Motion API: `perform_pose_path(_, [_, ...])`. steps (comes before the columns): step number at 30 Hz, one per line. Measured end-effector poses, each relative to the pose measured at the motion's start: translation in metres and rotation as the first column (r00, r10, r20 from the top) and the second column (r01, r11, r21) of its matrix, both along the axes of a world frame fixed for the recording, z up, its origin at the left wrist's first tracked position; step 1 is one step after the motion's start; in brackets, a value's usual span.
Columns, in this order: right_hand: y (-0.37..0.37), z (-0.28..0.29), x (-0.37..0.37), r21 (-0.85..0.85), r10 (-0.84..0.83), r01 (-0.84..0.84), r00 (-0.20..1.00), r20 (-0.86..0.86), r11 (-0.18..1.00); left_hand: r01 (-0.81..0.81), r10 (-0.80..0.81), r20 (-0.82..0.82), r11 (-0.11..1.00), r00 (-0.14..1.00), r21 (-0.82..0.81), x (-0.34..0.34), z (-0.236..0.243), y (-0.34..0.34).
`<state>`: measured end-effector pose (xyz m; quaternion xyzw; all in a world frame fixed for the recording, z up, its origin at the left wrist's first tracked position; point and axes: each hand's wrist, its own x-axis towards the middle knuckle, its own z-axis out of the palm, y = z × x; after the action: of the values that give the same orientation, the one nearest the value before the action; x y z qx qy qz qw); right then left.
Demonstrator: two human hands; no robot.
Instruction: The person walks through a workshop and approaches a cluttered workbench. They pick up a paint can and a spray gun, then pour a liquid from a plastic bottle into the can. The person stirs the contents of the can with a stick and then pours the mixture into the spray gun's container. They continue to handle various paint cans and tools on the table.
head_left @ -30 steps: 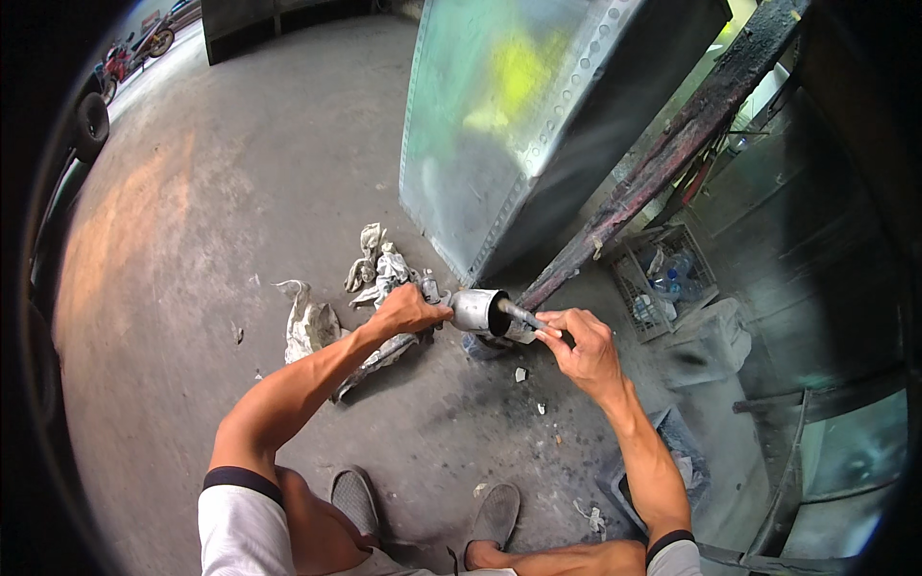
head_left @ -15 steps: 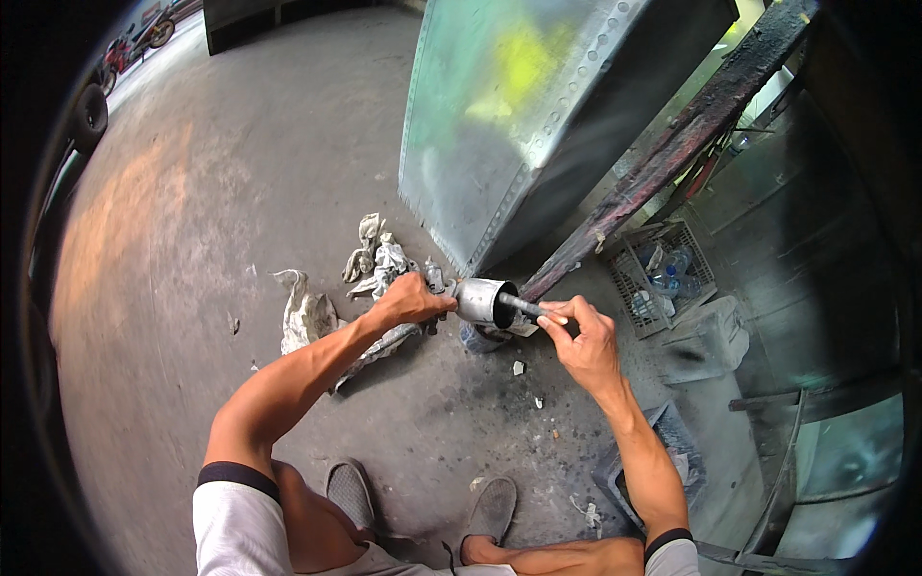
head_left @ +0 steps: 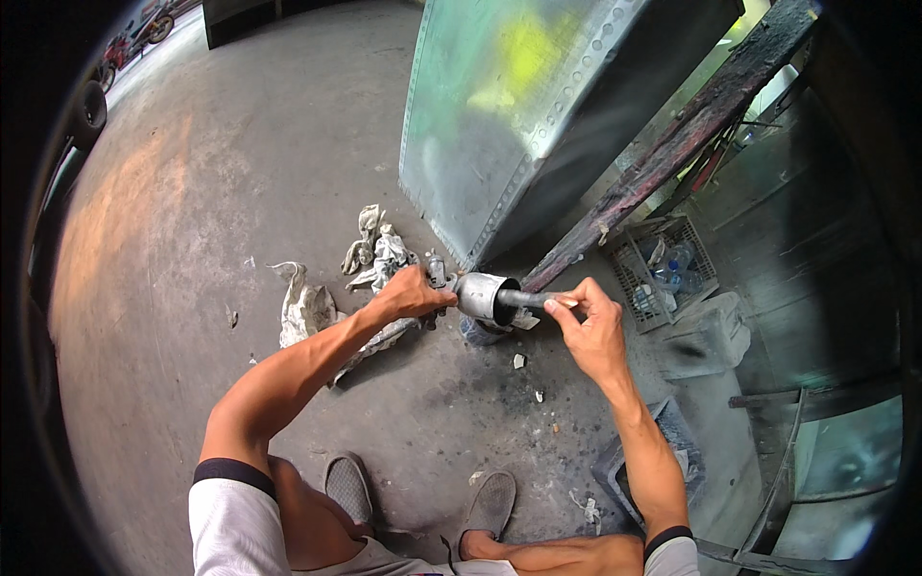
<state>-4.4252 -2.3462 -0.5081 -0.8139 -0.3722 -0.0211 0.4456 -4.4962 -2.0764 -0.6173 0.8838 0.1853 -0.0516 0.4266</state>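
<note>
Metal cup [head_left: 478, 296] sits mid-frame, tipped on its side, mouth facing right. My left hand [head_left: 411, 294] grasps it at its left end; fingers mostly hidden, can't tell how far they wrap. My right hand [head_left: 594, 322] pinches a grey stick-like tool [head_left: 528, 299] between thumb and fingers, far end inside the mouth. Can't see the tip.

Change over the last second: tool has swung from sloping down-right to nearly level, right hand slightly higher in frame. Cup and left hand barely moved. My read: cup is being held steady, tool does the moving, now at a different angle to the inner wall.

Around: bluish container [head_left: 480, 332] just below the cup in frame, partly hidden. Panel [head_left: 485, 158] corner and lower end of the dark beam [head_left: 663, 163] sit close above the cup, so I judge upward room tight. Crumpled paper [head_left: 306, 312] left of centre, by the left forearm. Crate [head_left: 700, 236] with bottles [head_left: 680, 264] at right; grey tray [head_left: 609, 472] lower right, partly behind the right forearm.
</note>
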Motion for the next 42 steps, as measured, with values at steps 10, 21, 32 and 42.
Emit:
perform_pose_path(10, [0.003, -0.001, -0.01, -0.219, 0.064, -0.079, 0.995, -0.077, 0.973, 0.058, -0.053, 0.07, 0.995, 0.996, -0.078, -0.002, -0.012, 0.006])
perform_pose_path(21, [0.013, -0.021, 0.0, -0.039, 0.051, -0.051, 0.999, 0.012, 0.998, 0.068, -0.071, -0.004, 0.963, 0.997, -0.26, -0.005, -0.004, 0.0])
perform_pose_path(32, [0.013, -0.004, -0.007, 0.007, 0.157, -0.16, 0.975, 0.158, 0.987, -0.031, -0.061, -0.155, 0.847, 0.986, -0.53, -0.008, -0.024, 0.014])
perform_pose_path(42, [0.017, -0.014, 0.0, -0.215, 0.261, -0.17, 0.804, 0.534, 0.962, 0.024, -0.105, -0.14, 0.873, 0.985, -0.487, -0.007, -0.015, 0.009])
